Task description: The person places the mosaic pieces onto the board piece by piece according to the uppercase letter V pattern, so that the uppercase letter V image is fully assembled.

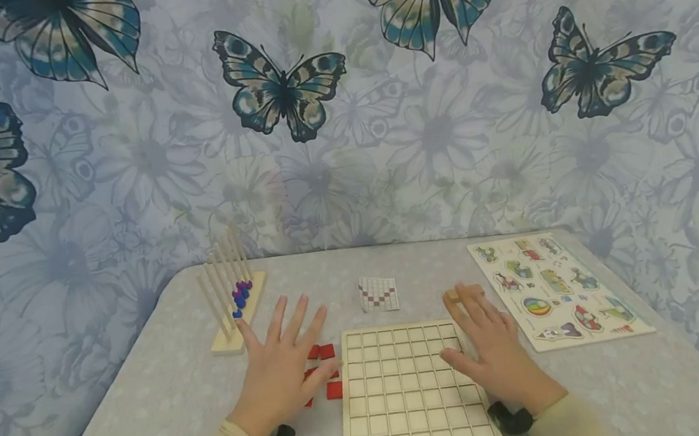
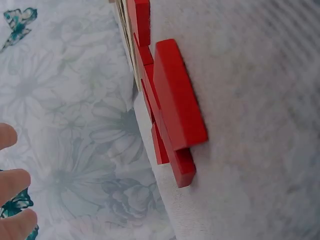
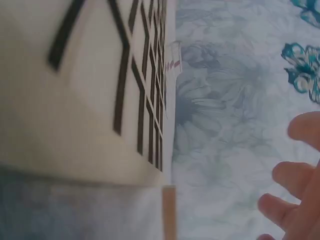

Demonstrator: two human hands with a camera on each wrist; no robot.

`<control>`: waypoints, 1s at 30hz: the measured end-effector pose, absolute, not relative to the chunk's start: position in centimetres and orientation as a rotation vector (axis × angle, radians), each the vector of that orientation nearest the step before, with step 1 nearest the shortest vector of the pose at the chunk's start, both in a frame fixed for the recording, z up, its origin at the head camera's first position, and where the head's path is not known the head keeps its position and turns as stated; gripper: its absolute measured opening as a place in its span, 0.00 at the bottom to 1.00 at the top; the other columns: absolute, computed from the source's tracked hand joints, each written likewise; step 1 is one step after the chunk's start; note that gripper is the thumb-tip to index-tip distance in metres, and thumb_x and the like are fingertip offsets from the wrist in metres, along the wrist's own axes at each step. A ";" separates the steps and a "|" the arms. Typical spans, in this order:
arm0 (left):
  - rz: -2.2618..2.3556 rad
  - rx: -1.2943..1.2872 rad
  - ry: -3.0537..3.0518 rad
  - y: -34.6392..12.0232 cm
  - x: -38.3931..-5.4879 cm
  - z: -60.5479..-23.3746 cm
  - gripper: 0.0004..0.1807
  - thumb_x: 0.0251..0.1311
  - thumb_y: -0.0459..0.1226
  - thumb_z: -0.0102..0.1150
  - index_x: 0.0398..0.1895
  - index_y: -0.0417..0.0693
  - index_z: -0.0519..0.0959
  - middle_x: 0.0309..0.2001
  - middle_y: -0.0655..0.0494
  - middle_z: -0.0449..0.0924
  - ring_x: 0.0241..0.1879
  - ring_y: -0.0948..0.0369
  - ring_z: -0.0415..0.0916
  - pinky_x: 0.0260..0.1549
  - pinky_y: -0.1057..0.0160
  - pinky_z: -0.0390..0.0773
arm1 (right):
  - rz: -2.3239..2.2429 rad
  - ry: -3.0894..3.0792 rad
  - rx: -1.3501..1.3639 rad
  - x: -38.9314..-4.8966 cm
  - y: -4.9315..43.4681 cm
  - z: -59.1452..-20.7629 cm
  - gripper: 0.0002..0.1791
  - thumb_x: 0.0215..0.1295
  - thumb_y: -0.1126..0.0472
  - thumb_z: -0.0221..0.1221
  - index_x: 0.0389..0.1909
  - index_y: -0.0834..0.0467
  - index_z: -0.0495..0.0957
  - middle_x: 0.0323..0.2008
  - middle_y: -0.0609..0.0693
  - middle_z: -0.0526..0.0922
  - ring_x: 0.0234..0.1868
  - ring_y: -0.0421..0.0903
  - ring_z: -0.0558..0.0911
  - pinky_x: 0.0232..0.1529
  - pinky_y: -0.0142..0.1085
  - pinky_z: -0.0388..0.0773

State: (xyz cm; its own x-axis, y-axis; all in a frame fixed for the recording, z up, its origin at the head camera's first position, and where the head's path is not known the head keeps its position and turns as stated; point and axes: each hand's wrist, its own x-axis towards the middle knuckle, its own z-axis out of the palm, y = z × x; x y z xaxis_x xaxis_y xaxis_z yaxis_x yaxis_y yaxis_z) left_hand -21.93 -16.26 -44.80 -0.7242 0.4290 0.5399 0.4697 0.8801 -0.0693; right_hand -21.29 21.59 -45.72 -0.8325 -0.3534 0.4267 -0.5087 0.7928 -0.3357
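Note:
My left hand point(image 1: 285, 370), fingers spread and straight, is held over the left side of the table and holds nothing. Partly hidden beneath it are several red tiles point(image 1: 334, 391); the left wrist view shows these red tiles point(image 2: 177, 95) lying close together and overlapping on the cloth. To their right lies a pale wooden grid board point(image 1: 412, 394) with bare square cells. Above its right edge is my right hand point(image 1: 496, 350), fingers extended and thumb apart, gripping nothing. A tan wooden piece point(image 1: 473, 291) shows just behind those fingertips, partly covered by them.
A patterned grid card point(image 1: 378, 294) lies behind the board. At the back left stands a wooden peg rack point(image 1: 229, 348) with blue and purple beads on its upright rods. On the right lies a picture puzzle board point(image 1: 559, 301). A butterfly-print backdrop point(image 1: 347, 196) hangs behind the table.

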 end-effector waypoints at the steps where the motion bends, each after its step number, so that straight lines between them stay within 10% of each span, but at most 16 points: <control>1: -0.114 -0.642 -2.480 -16.3 -22.0 -44.8 0.45 0.63 0.66 0.58 0.80 0.60 0.62 0.81 0.49 0.55 0.80 0.41 0.49 0.60 0.15 0.26 | 0.695 -2.638 0.645 -21.5 21.7 -46.0 0.46 0.72 0.44 0.60 0.83 0.46 0.49 0.83 0.55 0.46 0.80 0.65 0.48 0.62 0.75 0.47; 8: -0.189 -0.635 -2.486 -16.4 -22.2 -44.9 0.30 0.63 0.50 0.70 0.68 0.56 0.78 0.67 0.50 0.78 0.66 0.47 0.73 0.66 0.27 0.60 | 0.806 -2.634 0.533 -23.0 22.9 -47.3 0.28 0.76 0.49 0.58 0.69 0.62 0.75 0.68 0.60 0.76 0.59 0.57 0.77 0.57 0.58 0.74; 12: -0.231 -0.618 -2.542 -16.2 -21.8 -45.0 0.23 0.56 0.46 0.77 0.56 0.56 0.86 0.50 0.57 0.86 0.49 0.56 0.82 0.49 0.50 0.82 | 0.793 -2.721 0.436 -23.2 23.1 -47.6 0.21 0.74 0.51 0.61 0.58 0.60 0.83 0.60 0.56 0.84 0.56 0.57 0.84 0.57 0.53 0.80; 17: -0.333 -0.562 -2.708 -15.4 -20.9 -45.0 0.11 0.55 0.46 0.77 0.41 0.63 0.87 0.36 0.69 0.83 0.26 0.72 0.72 0.25 0.69 0.74 | 0.704 -2.847 0.365 -23.4 23.3 -47.9 0.18 0.71 0.50 0.64 0.55 0.55 0.86 0.62 0.48 0.84 0.63 0.56 0.81 0.64 0.54 0.75; 30: -0.491 -0.750 -2.912 -15.6 -20.9 -46.1 0.12 0.55 0.48 0.75 0.43 0.63 0.87 0.36 0.74 0.83 0.29 0.73 0.68 0.28 0.67 0.72 | 0.767 -2.909 0.364 -23.7 23.4 -48.2 0.23 0.68 0.48 0.66 0.60 0.52 0.84 0.67 0.42 0.78 0.68 0.56 0.77 0.63 0.54 0.75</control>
State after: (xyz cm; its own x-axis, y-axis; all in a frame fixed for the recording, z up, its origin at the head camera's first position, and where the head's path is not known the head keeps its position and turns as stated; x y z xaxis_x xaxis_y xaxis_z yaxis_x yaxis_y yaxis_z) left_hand -20.91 -15.55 -46.06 -0.8745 0.4543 0.1699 0.4849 0.8272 0.2839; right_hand -23.74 23.45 -48.24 -0.9650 -0.2016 0.1675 -0.2580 0.8435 -0.4711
